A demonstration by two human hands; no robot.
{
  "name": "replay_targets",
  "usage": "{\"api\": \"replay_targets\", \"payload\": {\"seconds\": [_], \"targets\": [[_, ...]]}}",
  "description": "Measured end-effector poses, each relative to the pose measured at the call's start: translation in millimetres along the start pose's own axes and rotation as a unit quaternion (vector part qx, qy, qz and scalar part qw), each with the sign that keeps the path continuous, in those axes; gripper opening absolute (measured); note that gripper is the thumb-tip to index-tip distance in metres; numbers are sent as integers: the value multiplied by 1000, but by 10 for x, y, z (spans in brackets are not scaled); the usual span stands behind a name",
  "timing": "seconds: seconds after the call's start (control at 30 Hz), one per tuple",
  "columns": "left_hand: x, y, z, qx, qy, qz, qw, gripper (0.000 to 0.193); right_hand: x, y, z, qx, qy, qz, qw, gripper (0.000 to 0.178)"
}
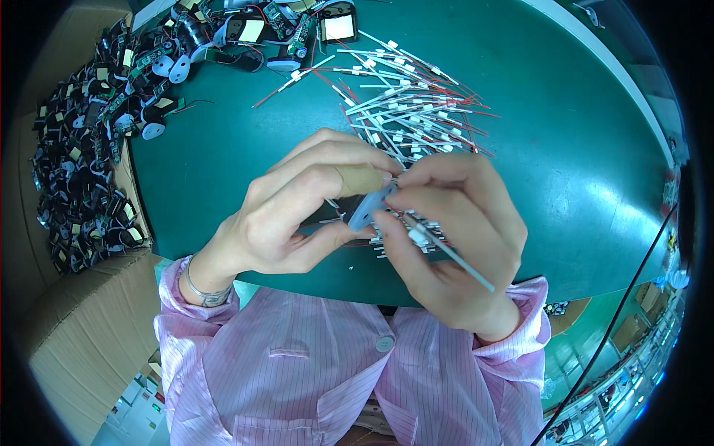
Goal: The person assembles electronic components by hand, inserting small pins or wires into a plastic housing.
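Note:
Over the near part of the table, my left hand pinches a pale, translucent bluish plastic part between thumb and fingers. A tan bandage wraps one of its fingers. My right hand is closed at the other end of that part, fingertips touching it. A thin white stick with a white connector block runs out from between my right thumb and fingers toward the wrist. Red wire shows close to the right fingertips; the exact grip there is partly hidden and blurred.
Beyond my hands lies a loose pile of white sticks with red wires; more lie beneath my hands. Small black and white devices with green circuit boards spread at the back left and fill a cardboard box. A black cable hangs at right.

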State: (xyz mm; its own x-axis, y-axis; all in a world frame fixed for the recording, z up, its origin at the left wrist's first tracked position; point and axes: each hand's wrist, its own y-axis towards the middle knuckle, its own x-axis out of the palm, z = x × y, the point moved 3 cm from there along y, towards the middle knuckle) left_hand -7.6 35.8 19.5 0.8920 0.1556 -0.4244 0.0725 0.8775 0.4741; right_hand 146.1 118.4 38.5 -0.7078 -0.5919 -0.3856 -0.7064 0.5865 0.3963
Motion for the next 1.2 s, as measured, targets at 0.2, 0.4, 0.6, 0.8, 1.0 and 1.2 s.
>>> {"api": "replay_targets", "payload": {"seconds": [0.2,0.4,0.6,0.8,1.0,1.2], "targets": [[-73,34,59,-44,48,11,998,41,-141,40,-17,75,96,-36,992,20],[-66,-49,39,-36,46,16,998,41,-30,37,55,62,102,-68,991,23],[-140,30,103,-104,36,5,994,46,-41,31,54,126,-18,-80,989,17],[-167,-82,-7,-248,-157,18,956,41,-50,70,31,64,-21,-67,995,11],[-180,-68,25,-191,-117,10,974,38,-69,56,68,99,-1,-99,990,9],[-184,-67,23,-195,-84,5,977,37,-20,50,107,49,-11,-64,997,9]]}}
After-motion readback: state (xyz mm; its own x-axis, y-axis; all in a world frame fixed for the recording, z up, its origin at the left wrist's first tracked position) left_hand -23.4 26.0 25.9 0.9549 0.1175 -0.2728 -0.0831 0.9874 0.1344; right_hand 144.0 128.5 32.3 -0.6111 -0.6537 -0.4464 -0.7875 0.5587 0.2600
